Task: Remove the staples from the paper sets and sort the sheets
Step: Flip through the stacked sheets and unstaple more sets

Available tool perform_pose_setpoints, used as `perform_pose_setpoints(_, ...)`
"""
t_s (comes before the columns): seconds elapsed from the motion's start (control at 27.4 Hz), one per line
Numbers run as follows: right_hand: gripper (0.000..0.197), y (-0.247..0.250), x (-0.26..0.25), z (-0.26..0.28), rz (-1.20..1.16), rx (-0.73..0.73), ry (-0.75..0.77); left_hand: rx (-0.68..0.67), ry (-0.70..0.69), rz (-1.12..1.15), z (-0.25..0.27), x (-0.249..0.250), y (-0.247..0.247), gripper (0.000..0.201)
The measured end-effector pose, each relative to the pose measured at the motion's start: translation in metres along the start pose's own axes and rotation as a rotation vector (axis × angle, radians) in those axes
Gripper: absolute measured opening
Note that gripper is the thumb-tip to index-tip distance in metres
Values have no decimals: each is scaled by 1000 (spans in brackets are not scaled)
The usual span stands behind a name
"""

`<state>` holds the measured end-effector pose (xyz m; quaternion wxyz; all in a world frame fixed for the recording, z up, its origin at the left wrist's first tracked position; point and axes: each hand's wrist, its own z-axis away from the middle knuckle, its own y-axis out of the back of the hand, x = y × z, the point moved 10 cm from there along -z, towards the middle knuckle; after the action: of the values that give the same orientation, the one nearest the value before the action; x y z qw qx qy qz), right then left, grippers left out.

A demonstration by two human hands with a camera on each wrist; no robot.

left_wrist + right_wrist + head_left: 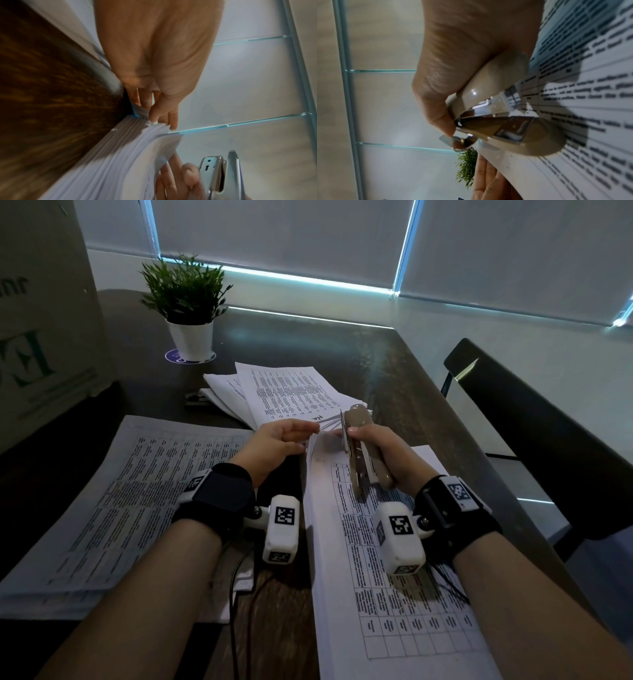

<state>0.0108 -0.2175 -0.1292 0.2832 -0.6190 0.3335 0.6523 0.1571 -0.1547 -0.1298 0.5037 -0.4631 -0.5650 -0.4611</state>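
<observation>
1. The left hand (274, 440) pinches the raised corner of a paper set (387, 559), thumb on top and fingers (172, 120) under the fanned sheet edges.
2. That set lies on the table (394, 364) under the right forearm, its printed grid facing up and its far corner lifted toward both hands.
3. The right hand (383, 450) is wrapped around a beige stapler (363, 446), thumb pressed on its metal side, the tool standing nearly upright with its nose up.
4. In the right wrist view the stapler's flat metal tab (453, 140) sits at the lifted paper corner; whether it is touching a staple cannot be told.
5. A 2nd stack (113, 508) lies flat to the left, under the left forearm.
6. A 3rd, loosely fanned pile (284, 392) lies farther back, just beyond the hands.
7. A potted plant (188, 302) stands behind that pile, a cardboard box (41, 320) at far left, and a dark chair (534, 412) beside the table's right edge.
</observation>
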Motion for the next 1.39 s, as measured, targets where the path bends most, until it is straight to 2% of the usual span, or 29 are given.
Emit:
perform_pose_setpoints(0.07, 78, 0, 0, 0, 10, 1, 7, 5, 1, -4, 1, 1, 0, 44)
perform_pose_setpoints(0.15, 79, 2, 0, 0, -5, -2, 28, 10, 1, -20, 2, 2, 0, 42)
perform_pose_setpoints(0.29, 68, 3, -5, 2, -50, 15, 69, 33, 7, -26, 3, 3, 2, 27)
perform_pose_setpoints(0.4, 42, 4, -11, 5, -82, 48, 95, 77, -44, -83, 11, 19, 1, 20)
perform_pose_setpoints(0.51, 51, 1, -13, 6, -93, 39, 109, -66, 13, -55, 18, 24, -25, 37)
perform_pose_setpoints(0.58, 48, -1, -12, 6, -105, 24, 93, -157, 97, -138, 19, 15, -39, 48)
perform_pose_setpoints(0.66, 46, -2, -11, 7, -101, 32, 81, -163, 130, -202, 21, 10, -45, 43)
perform_pose_setpoints(0.73, 51, -1, -12, 8, -79, 38, 97, -158, 132, -125, 24, 8, -49, 43)
perform_pose_setpoints(0.84, 52, -2, -17, 11, -55, 46, 115, -188, 129, -44, 32, 12, -58, 66)
perform_pose_setpoints(0.91, 48, 2, -22, 14, -55, 78, 133, -216, 132, -94, 32, 12, -62, 68)
perform_pose_setpoints(1.06, 16, 9, -22, 16, -76, 113, 120, -130, 213, -92, 30, -1, -53, 30)
perform_pose_setpoints(1.1, 16, 8, -19, 15, -36, 105, 103, -130, 220, -84, 30, -3, -54, 24)
perform_pose_setpoints(1.21, 31, 9, -15, 11, 61, 118, 62, -134, 185, -77, 34, 3, -65, 28)
perform_pose_setpoints(1.28, 24, 13, -20, 14, 40, 123, 35, -101, 128, -105, 37, 15, -69, 33)
perform_pose_setpoints(1.39, 21, 50, -42, 26, 41, 273, 22, 20, 84, -105, 45, 35, -66, 32)
